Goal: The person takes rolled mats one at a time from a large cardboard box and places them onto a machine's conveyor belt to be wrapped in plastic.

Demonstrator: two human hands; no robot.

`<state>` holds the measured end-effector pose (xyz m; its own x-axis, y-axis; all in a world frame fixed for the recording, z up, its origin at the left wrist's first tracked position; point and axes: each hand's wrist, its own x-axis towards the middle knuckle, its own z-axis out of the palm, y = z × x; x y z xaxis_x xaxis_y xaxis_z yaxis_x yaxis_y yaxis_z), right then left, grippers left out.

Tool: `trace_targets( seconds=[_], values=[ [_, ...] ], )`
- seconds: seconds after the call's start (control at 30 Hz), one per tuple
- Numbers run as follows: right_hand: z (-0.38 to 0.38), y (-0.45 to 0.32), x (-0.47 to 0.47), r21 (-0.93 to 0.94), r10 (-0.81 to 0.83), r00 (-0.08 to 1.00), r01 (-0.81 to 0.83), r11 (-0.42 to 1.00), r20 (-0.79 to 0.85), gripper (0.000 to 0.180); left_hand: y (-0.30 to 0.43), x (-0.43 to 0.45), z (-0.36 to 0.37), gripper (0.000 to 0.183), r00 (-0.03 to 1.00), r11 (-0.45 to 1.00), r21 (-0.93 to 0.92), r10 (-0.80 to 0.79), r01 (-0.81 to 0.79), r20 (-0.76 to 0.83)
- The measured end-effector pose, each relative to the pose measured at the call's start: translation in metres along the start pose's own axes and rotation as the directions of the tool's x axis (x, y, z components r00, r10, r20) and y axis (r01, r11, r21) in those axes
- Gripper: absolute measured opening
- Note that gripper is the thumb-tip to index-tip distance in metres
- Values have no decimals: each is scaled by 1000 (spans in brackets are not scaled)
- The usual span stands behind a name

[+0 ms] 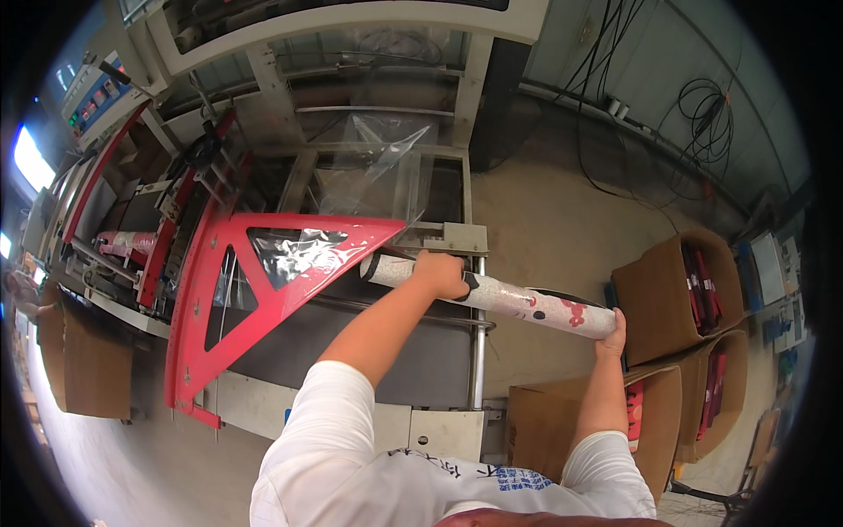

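Observation:
A long rolled mat (pixel 498 301), speckled white with red and black printing and a dark edge, slants across the front of a film wrapping machine. My left hand (pixel 441 273) grips it from above, left of its middle, beside a dark band. My right hand (pixel 614 336) holds its right end. The roll's left end lies at the sloping edge of a red triangular metal frame (pixel 263 309). Clear plastic film (pixel 385 148) hangs behind the frame and partly covers it. Below the roll is the dark conveyor belt (pixel 421 369) with a metal rod (pixel 408 313) above it.
Open cardboard boxes (pixel 652 290) with red contents stand on the right; another box (pixel 546 415) is near my right arm. A pink wrapped roll (pixel 132 242) sits in the machine at left. A person's arm (pixel 33 303) shows by a box (pixel 92 369) at far left. Cables (pixel 708 118) hang on the wall.

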<state>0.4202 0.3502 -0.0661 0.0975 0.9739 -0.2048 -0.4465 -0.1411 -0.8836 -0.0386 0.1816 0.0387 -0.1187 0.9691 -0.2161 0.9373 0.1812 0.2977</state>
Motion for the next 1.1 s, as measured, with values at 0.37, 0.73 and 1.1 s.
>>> trace_targets(
  seconds=[0.37,0.73,1.1],
  values=[
    [80,31,52,-316,115,993,-114,942,-17,52,-30,0,-8,36,958,953,-100,-283,287,52],
    [147,33,-7,-439,473,823,-316,841,316,78,-3,-106,47,66,920,985,-12,-164,171,-355],
    [180,90,-50,-542,423,712,-70,837,561,83,18,-245,37,47,957,930,-352,3,-109,-289]
  ],
)
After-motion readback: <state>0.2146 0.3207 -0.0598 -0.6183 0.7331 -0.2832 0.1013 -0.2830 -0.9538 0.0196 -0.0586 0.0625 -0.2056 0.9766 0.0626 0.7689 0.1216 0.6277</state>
